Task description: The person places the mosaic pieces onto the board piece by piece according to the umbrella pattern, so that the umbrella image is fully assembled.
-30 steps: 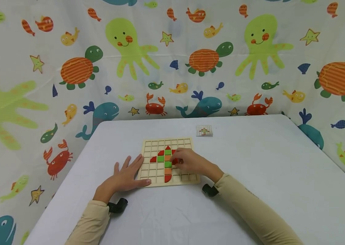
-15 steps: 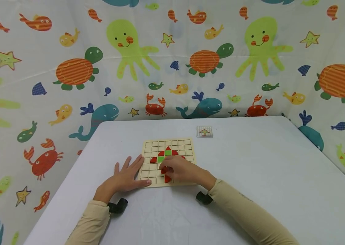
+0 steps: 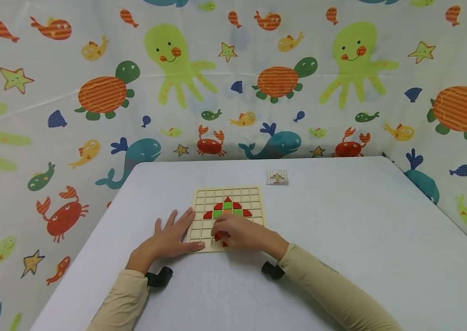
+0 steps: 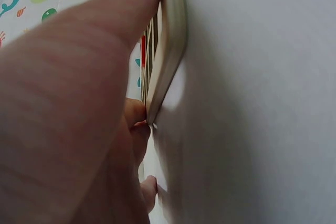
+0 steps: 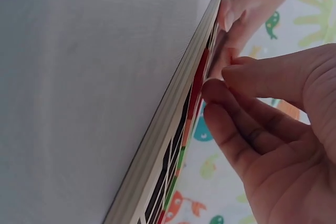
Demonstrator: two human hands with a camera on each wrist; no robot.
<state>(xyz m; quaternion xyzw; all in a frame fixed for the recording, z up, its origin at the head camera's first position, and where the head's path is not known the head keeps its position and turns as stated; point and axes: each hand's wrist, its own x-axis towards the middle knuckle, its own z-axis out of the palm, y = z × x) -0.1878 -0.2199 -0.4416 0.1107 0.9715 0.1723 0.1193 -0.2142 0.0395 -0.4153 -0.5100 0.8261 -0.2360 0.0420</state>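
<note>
A wooden grid board (image 3: 254,193) lies on the white table, bearing a pattern of red, green and orange tiles. My left hand (image 3: 172,238) spreads its fingers along the board's left side, with the thumb on the near left corner. Over the lower middle of the grid, my right hand (image 3: 239,233) pinches a small red tile (image 3: 217,236) between thumb and fingers. That hand covers part of the pattern. A red triangle tile (image 3: 227,199) tops the pattern, above a green tile (image 3: 227,205). In the right wrist view a red tile (image 5: 198,80) sits near the board's edge.
Behind the board, a small card (image 3: 277,177) printed with a gridded colour pattern lies on the table (image 3: 341,207). A curtain (image 3: 233,46) with sea animals hangs beyond the table's far edge. Each wrist carries a black camera.
My right hand has moved left and toward the near side of the board, uncovering green and red tiles on the pattern's right. The left hand stays in place.
</note>
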